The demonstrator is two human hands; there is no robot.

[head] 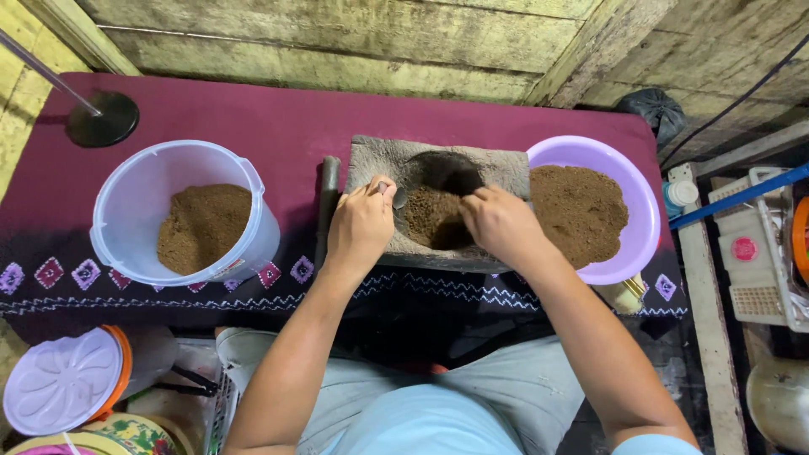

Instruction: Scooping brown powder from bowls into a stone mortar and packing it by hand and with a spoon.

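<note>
The left hand (362, 223) pinches a small spoon (396, 195) at the stone mortar (379, 164). The right hand (503, 223) rests curled in its brown powder (430, 217), and whether it grips anything I cannot tell.

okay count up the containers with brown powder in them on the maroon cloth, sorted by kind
Clear plastic bucket: 1
Purple bowl: 1
Grey stone mortar: 1
Total: 3
The left hand and right hand are both at the mortar.
</note>
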